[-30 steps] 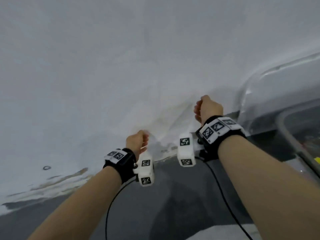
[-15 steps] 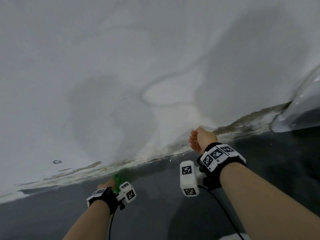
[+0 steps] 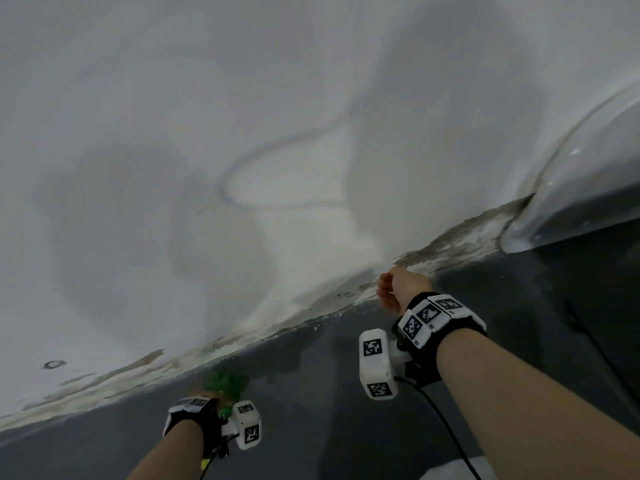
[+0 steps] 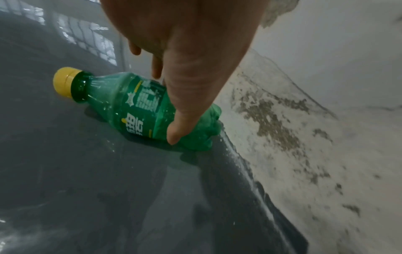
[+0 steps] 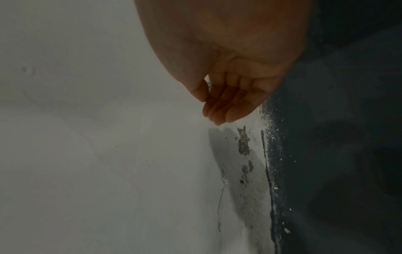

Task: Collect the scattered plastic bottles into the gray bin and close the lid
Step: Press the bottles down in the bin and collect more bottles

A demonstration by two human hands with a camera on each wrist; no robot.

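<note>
Your left hand [image 4: 185,51] reaches down to a green bottle [image 4: 139,106] that lies on its side on the dark floor [image 4: 87,189], right where the floor meets the wall [image 4: 326,60]. The bottle's yellow cap [image 4: 65,82] points away from the wall and its base sits against the wall's foot. In the left wrist view your thumb [image 4: 182,120] lies straight across the bottle's lower body, touching it, and the other fingers [image 4: 157,68] reach over the far side near the label. They look extended and not closed round the bottle; whether it is off the floor, the pictures do not show. In the head view the bottle [image 3: 225,381] is only a green blur just beyond your left hand [image 3: 207,396], which is mostly hidden behind its black wrist band.

The wall is pale, with peeling, stained paint along its foot.

Your right hand [image 3: 403,289] hangs in the air near the base of the wall, well apart from the bottle. Its fingers [image 5: 228,106] are loosely curled together and hold nothing, as the dim right wrist view shows.

At the far right of the head view a pale curved object [image 3: 588,188] stands against the wall; what it is cannot be told.
</note>
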